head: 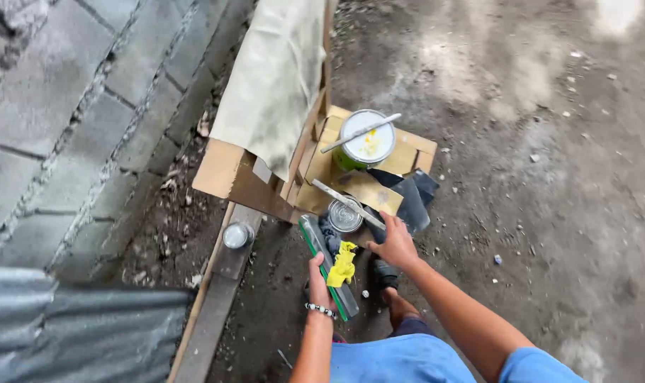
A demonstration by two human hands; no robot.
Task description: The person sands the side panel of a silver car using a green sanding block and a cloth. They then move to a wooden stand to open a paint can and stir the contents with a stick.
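Head view, looking straight down at your own body and the ground. At the bottom centre of the frame your blue shorts (400, 358) fill the lower edge, with both bare arms reaching up from them. Your left hand (318, 276), with a beaded bracelet (321, 309) at the wrist, is clenched around the near end of a long flat green-edged board (315, 237) that slants toward the upper left; a crumpled yellow rag (343, 264) lies on that board, just beside the fingers. Your right hand (394, 241), a little higher and to the right, rests with fingers curled over dark sheets (412, 202) at the edge of the cardboard; you cannot tell whether it grips anything. Just beyond it, a small open tin (345, 215) stands with a flat stick (347, 203) laid across it. Left of the board, a small silvery can (235, 235) sits on a wooden plank (220, 298). Farther up, at the centre of the frame, a larger green paint can (366, 139) holding pale paint stands on flattened cardboard (407, 152), a stirring stick (360, 132) resting across its rim. A pale cloth (273, 78) drapes over a frame above it. Grey block wall (67, 113) fills the upper left; bare dirt ground (549, 177) fills the right.
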